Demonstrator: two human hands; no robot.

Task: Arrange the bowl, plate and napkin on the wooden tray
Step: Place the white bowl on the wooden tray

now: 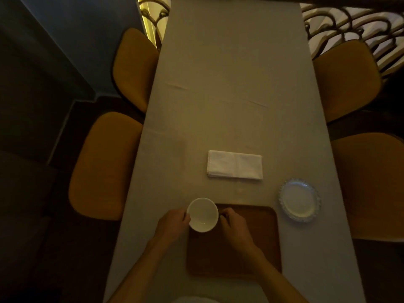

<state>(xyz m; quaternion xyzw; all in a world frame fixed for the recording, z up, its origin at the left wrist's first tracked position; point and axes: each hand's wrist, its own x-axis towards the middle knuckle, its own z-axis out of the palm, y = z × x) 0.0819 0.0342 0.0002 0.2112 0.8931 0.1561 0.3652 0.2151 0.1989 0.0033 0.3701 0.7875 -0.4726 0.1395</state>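
Observation:
A white bowl [202, 214] is over the far left corner of the brown wooden tray [258, 241]. My left hand [172, 224] grips its left rim and my right hand [234, 225] grips its right rim. Whether the bowl rests on the tray or is held just above it, I cannot tell. A folded white napkin [235, 164] lies flat on the tablecloth beyond the tray. To the right of the tray's far corner sits a small glass plate [299, 200] with a beaded rim.
The long table [229, 84] has a pale cloth. Two mustard chairs stand on the left [102, 165] and two on the right [371, 186]. A metal railing [349, 20] runs at the far right.

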